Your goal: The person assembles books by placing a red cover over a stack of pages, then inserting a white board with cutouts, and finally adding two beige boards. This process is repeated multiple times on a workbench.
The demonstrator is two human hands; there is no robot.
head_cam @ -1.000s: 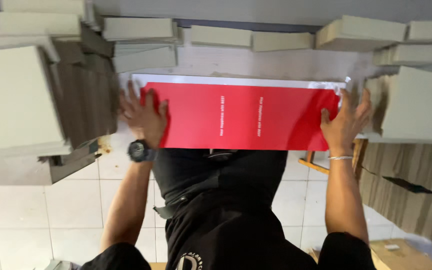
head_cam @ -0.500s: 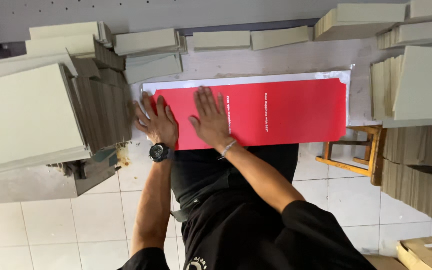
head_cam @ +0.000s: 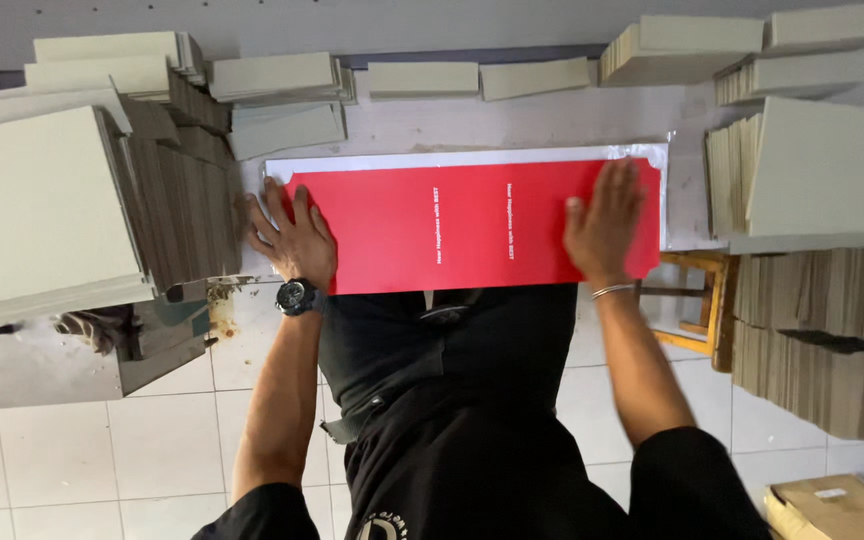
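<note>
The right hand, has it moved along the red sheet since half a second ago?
Yes. The right hand slid from beside the left hand out to the far end of the red sheet.

The red sheet (head_cam: pixel 472 225) looks like smooth matt paper, the stacked grey boards (head_cam: pixel 37 210) rough cardboard.

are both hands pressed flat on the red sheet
Yes, the left hand lies flat on the left end of the red sheet and the right hand lies flat near its right end.
</note>
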